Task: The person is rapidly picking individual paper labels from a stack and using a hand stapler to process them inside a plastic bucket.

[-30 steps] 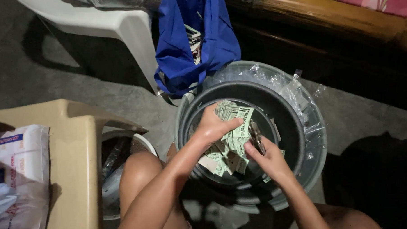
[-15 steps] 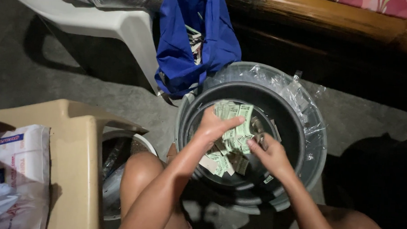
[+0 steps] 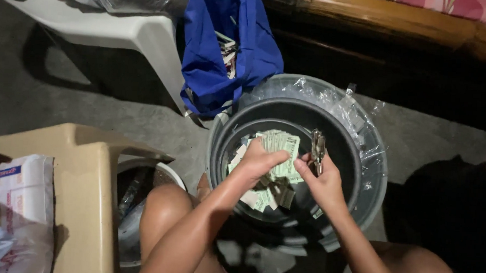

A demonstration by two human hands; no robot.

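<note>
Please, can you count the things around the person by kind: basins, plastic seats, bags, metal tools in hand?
Grey basins: 1
Plastic seats: 2, white chair and beige stool
Bags: 2, blue bag and white printed bag
Metal tools: 1, in the right hand
Total: 6

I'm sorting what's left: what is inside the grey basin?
Inside the grey basin lie loose pale green paper slips. The left hand holds a stack; the right hand holds a metal tool. The hands hide what lies beneath.

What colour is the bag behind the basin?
The bag is bright blue, seen in the head view.
</note>
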